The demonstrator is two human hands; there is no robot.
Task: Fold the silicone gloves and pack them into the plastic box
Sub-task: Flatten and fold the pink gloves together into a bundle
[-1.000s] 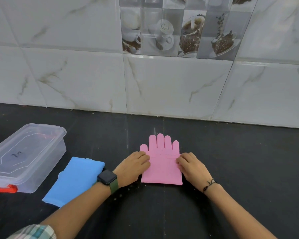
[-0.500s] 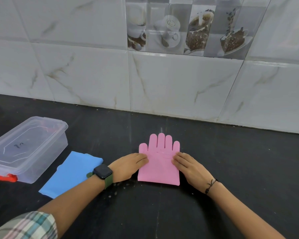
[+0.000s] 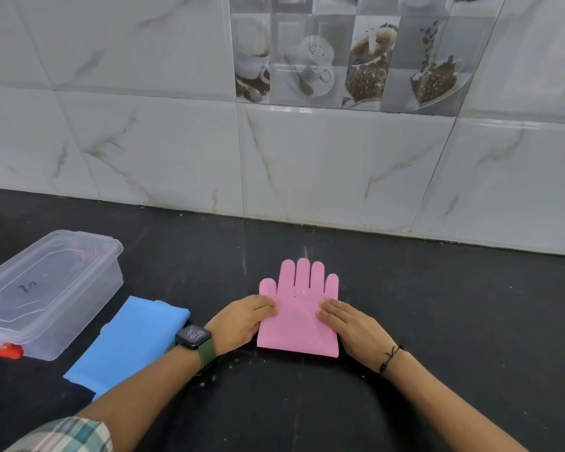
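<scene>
A pink silicone glove [image 3: 297, 324] lies flat on the black counter, fingers pointing at the wall, its cuff half folded up over the palm. My left hand [image 3: 242, 319] presses its left edge with flat fingers. My right hand [image 3: 349, 324] presses the right edge the same way. A blue glove [image 3: 134, 344] lies flat to the left, partly under my left forearm. The clear plastic box [image 3: 46, 295] stands at the far left with its lid on and a red clasp at its near end.
A tiled wall [image 3: 307, 164] rises behind the counter, a short way past the pink glove's fingertips. Bare black counter [image 3: 454, 305] stretches to the right of my right hand.
The view has tilted and shifted slightly. Both hands stay pressed on the pink glove's side edges, with the fingers slid a little further onto it.
</scene>
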